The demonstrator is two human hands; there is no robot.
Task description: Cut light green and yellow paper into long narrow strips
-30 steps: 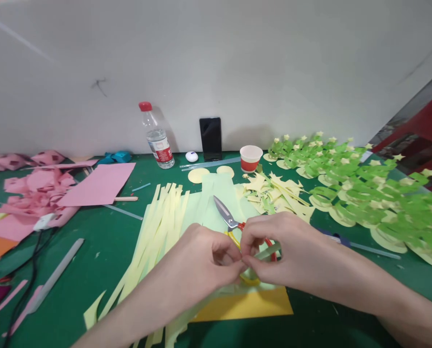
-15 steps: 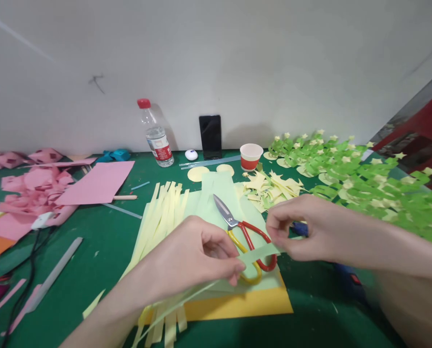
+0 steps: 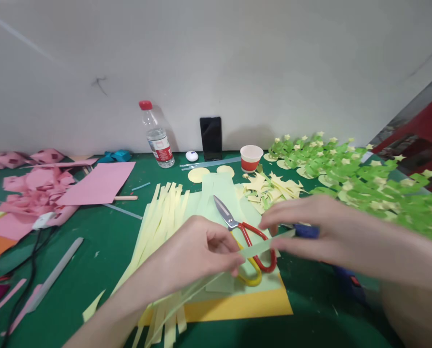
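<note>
Between thumb and fingers, my left hand (image 3: 214,249) pinches a pale green paper strip (image 3: 257,248). The strip's long tail runs down under my left wrist. My right hand (image 3: 303,229) is at the strip's other end, thumb and fingers apart, with the strip's tip by the thumb. Below both hands lie scissors (image 3: 232,222) with one red and one yellow handle, on pale green paper sheets (image 3: 221,193). Many pale yellow paper strips (image 3: 161,217) lie left of the scissors, partly hidden by my left arm. A blue tool (image 3: 306,231) is partly covered by my right hand.
Behind are a water bottle (image 3: 159,142), a phone (image 3: 211,137) against the wall and a paper cup (image 3: 251,158). Paper stars (image 3: 272,188) are heaped before the cup. Green star-topped paper pieces (image 3: 332,164) fill the right; pink paper (image 3: 99,182) and a cable (image 3: 30,270) lie left.
My right hand's thumb and fingers have parted from their pinch, and the strip's end now shows beside the thumb. My left hand keeps its pinch, nearly in place.
</note>
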